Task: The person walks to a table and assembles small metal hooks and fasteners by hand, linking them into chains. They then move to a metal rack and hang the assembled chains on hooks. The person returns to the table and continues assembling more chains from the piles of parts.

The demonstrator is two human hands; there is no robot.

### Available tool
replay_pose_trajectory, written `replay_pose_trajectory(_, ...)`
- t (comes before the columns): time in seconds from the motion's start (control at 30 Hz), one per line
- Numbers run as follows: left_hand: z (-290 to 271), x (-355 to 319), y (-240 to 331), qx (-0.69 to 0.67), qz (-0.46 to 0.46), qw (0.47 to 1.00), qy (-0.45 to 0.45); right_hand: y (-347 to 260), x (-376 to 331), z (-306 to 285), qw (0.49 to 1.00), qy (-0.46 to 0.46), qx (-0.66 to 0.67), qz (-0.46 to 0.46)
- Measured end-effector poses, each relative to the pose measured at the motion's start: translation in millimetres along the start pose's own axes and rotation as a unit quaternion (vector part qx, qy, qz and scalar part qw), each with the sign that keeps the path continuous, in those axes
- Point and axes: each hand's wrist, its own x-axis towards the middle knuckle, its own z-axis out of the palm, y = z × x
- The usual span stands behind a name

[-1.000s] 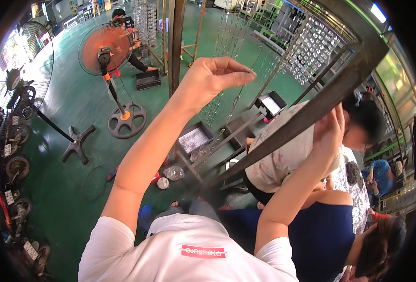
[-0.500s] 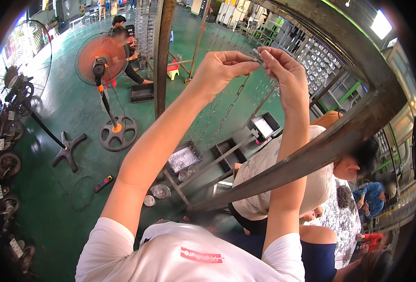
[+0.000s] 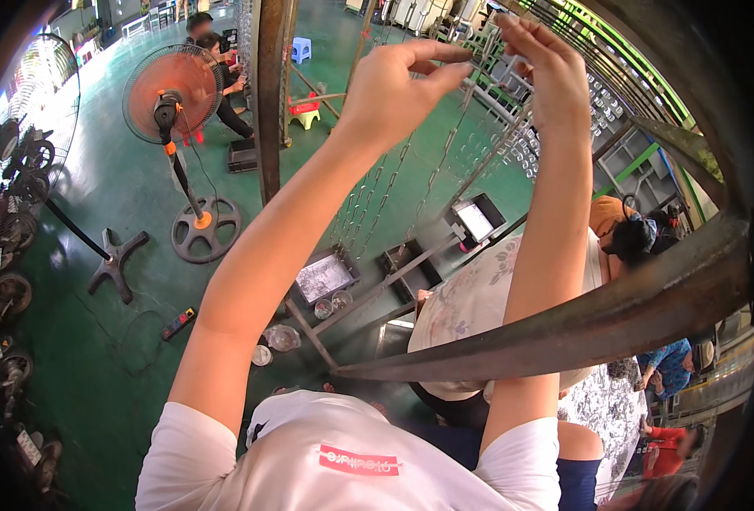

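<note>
Both my arms reach up in front of the camera. My left hand [image 3: 398,89] has thumb and forefinger pinched together at the top end of a thin hanging chain [image 3: 439,166]. Close beside it, my right hand [image 3: 541,72] curls its fingers around the same strand, near a rack of small metal parts [image 3: 526,140]. The hands are a few centimetres apart. What sits between the fingertips is too small to make out. More chains [image 3: 368,200] hang down under my left wrist.
A rusty steel bar [image 3: 581,319] crosses below my right arm, and a rusty post [image 3: 268,94] stands left. Far below are metal trays [image 3: 324,277], an orange pedestal fan [image 3: 181,89], a crouched person in a flowered shirt [image 3: 471,302] and seated people [image 3: 215,51] beyond.
My right hand has risen from beside the steel bar up to my left hand. Both hands now meet at the chain, and the view has tilted slightly.
</note>
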Motion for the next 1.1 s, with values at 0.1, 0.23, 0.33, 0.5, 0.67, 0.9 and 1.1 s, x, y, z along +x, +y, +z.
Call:
replay_pose_trajectory(0.1,-10,-11,-2,-0.002,0.042,0.999,0.024,-6,20,-6,1.0,-0.012,0.0,0.002)
replay_pose_trajectory(0.23,-25,-30,-4,-0.034,0.034,0.999,0.013,-20,31,-4,0.998,0.058,-0.033,-0.011)
replay_pose_trajectory(0.33,-35,-44,-3,-0.018,-0.002,1.0,0.011,-31,33,4,0.995,0.096,-0.016,-0.03)
replay_pose_trajectory(0.5,-48,-64,-5,-0.034,-0.014,0.999,0.008,-41,34,14,0.994,0.099,-0.005,-0.039)
replay_pose_trajectory(0.67,-55,-78,-10,-0.039,-0.056,0.998,-0.002,-37,38,15,0.997,0.074,-0.034,-0.012)
replay_pose_trajectory(0.9,-57,-88,-18,-0.035,-0.065,0.997,0.004,-36,41,11,0.994,0.041,-0.095,-0.036)
replay_pose_trajectory(1.1,-55,-96,-23,-0.062,-0.078,0.995,0.001,-36,37,14,0.997,0.018,-0.069,-0.031)
